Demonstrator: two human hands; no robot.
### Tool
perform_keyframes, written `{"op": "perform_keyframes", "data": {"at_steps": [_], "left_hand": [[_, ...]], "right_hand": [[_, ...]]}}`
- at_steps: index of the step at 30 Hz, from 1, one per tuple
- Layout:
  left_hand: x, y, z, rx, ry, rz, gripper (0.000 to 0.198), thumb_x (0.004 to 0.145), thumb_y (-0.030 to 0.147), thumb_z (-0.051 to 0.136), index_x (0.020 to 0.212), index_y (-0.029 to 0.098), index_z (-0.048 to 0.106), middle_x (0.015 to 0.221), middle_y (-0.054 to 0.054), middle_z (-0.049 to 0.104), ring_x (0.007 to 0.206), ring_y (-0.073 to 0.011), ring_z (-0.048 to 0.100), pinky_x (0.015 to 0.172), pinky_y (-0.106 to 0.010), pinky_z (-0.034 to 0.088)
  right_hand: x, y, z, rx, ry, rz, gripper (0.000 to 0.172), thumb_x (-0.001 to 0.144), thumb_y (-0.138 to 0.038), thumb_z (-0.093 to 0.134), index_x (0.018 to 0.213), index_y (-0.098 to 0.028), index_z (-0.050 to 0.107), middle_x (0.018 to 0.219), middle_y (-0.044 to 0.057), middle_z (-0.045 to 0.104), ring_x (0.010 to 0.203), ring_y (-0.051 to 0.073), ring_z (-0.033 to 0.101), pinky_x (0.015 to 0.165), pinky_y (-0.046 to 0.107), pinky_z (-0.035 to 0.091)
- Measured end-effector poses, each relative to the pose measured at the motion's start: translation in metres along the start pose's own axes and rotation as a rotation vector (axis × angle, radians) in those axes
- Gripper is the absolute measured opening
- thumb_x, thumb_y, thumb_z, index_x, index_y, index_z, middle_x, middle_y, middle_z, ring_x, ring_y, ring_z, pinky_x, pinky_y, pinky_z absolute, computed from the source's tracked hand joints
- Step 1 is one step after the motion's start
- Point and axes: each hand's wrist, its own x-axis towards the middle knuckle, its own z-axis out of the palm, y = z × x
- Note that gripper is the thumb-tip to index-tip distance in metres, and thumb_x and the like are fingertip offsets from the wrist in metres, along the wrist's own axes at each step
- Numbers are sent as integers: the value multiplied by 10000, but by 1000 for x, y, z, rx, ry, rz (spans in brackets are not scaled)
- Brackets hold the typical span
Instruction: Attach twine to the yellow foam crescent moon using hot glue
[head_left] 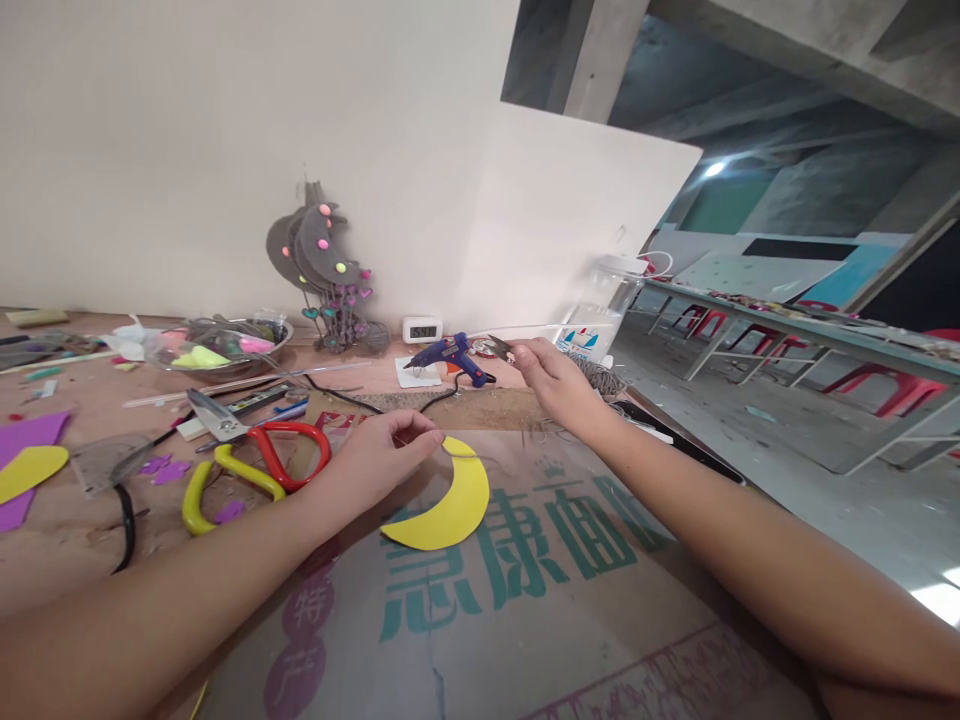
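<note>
My left hand [394,450] is closed in a pinch over the top of a yellow crescent moon [457,510], which lies flat on a printed sheet. A thin grey string [465,455] runs from its fingertips across the upper tip of the moon. My right hand [547,380] is raised to the right, near the back of the table. Between its thumb and fingers it grips a small pointed metal tool [501,347], whose exact kind I cannot make out. Just left of the tool stands a blue glue gun [454,355], partly over a white paper square.
Red-and-yellow-handled scissors [274,460] lie left of my left hand. Behind are a bowl [225,365] of craft bits, a digital clock [422,330] and a plastic jug [600,305]. Decorated grey moons [319,245] hang against the white wall [420,150]. Grey yarn [600,377] lies beyond my right hand.
</note>
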Motion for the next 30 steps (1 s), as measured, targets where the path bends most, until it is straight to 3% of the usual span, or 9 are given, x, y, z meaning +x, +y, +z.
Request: {"op": "perform_keyframes", "data": {"at_steps": [2,5,9,12,14,21,30], "left_hand": [[0,-1,0,-4,-1,2,305,730,485,509,757,198,610,685,20,595,632,-133,542,517,-205,389],[0,1,0,7,-13,-3,308,731,486,511,764,196,609,699,16,601,649,-137,539,532,-210,391],[0,4,-3,23,-26,-18,321,736,496,502,778,197,611,714,14,611,662,-143,539,548,-218,390],[0,5,-4,34,-42,-4,332,737,505,501,777,195,613,718,13,618,673,-147,541,571,-226,394],[0,5,-4,37,-47,-4,346,735,518,500,770,192,611,706,13,615,667,-147,541,562,-224,388],[-1,9,-3,70,-72,-9,357,732,520,510,753,175,601,669,17,593,587,-116,497,527,-211,359],[-1,7,-5,36,-121,21,345,758,498,490,780,170,597,627,32,545,502,-78,413,478,-191,317]], "right_hand": [[2,-8,-6,42,-74,20,414,898,-413,279,839,-156,598,714,39,515,729,161,493,707,277,379],[5,-14,-14,144,-145,74,349,847,-443,406,917,-159,598,768,30,569,706,149,505,652,256,384],[-3,-17,-14,196,-78,48,348,836,-396,447,1063,-168,580,958,48,606,841,175,529,734,278,395],[-23,-21,-2,202,-102,3,345,842,-381,439,1095,-183,565,887,39,595,754,154,515,654,256,394],[-37,-23,10,194,-182,35,317,816,-386,485,1025,-169,583,723,9,548,603,119,451,544,228,351],[-52,-24,33,331,-393,145,330,815,-448,463,683,-150,516,576,-41,341,527,76,316,470,203,241],[-59,-31,34,393,-430,186,295,815,-416,473,722,-145,544,575,-46,342,524,68,303,471,195,243]]}}
